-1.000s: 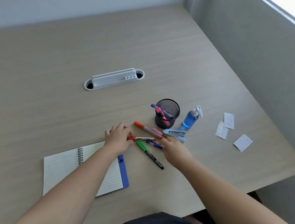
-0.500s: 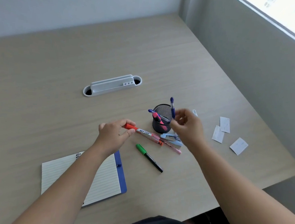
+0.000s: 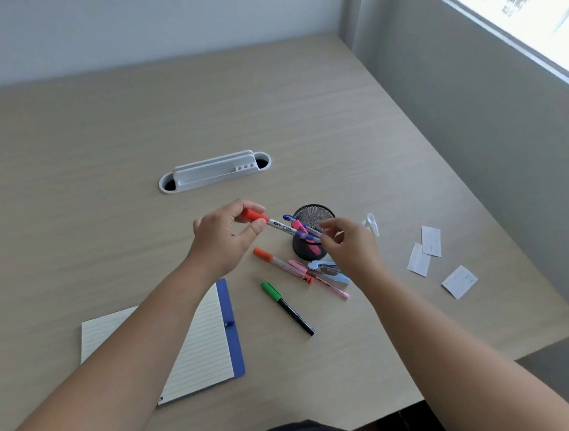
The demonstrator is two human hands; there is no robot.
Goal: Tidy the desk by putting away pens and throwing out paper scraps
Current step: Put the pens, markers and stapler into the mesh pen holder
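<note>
Roughly midway, the left hand [image 3: 223, 235] pinched a red marker [image 3: 264, 219] at nine o'clock of the cup [image 3: 313, 218], which already held some pens. The right hand [image 3: 349, 246] hovered beside it; its grip I could not tell. Three pens [image 3: 287, 306] remained on the table [image 3: 111, 131], and three scraps [image 3: 430, 241] lay at three o'clock.

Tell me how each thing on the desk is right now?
Red marker: capped, held off the desk by left hand.
Right hand: at the cup, grip unclear.
Pen cup: upright, pens inside.
Green marker: capped, lying flat.
Notebook: open.
Paper scraps: lying on the desk.
</note>
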